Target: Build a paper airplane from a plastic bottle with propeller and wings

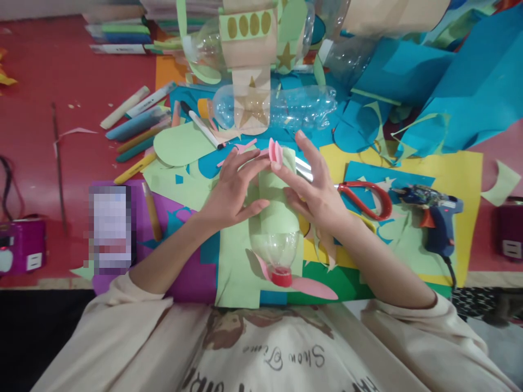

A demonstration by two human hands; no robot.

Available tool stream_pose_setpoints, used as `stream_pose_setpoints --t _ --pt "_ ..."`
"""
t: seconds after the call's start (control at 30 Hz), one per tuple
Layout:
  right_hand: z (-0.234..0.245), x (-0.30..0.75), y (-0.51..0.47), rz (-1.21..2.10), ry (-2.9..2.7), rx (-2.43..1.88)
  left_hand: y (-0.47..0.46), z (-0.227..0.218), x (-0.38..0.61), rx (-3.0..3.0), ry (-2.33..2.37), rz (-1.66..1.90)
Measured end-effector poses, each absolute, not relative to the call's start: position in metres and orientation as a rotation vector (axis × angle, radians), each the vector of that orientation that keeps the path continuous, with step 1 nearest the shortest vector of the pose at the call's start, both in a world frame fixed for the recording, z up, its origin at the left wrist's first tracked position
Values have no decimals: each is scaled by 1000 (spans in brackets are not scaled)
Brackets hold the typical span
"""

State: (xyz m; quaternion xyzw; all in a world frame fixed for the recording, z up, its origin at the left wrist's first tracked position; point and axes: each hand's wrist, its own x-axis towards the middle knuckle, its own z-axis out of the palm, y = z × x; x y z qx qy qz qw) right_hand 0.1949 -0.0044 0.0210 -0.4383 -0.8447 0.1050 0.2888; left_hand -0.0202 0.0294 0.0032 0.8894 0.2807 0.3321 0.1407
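Note:
A clear plastic bottle (pixel 274 246) wrapped in light green paper (pixel 279 215) lies in front of me, its red cap (pixel 281 276) toward my body. At its far end stands a small folded pink paper piece (pixel 275 151). My left hand (pixel 233 191) reaches over the bottle from the left, fingers stretched and spread, fingertips beside the pink piece. From the right, my right hand (pixel 316 188) touches that piece with an extended fingertip, its other fingers apart. Pink paper ovals (pixel 314 287) stick out around the cap.
A blue glue gun (pixel 440 218) with a cord and red-handled scissors (pixel 365 200) lie to the right. Markers (pixel 137 122) and a phone (pixel 110 228) are on the left. Another clear bottle (pixel 281 106) lies beyond my hands, among blue paper (pixel 469 81) and scraps.

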Motion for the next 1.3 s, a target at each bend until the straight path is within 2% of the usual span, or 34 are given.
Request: stream_pose_setpoints --t 0.33,0.77,1.3 --pt "20 196 -5 310 -2214 -1183 29 5 -21 2533 835 914" --pt "21 196 -7 53 -2044 -1212 25 8 -19 2528 859 827" --pt "11 198 -2 49 -2084 -1154 26 2 -20 2583 802 783"
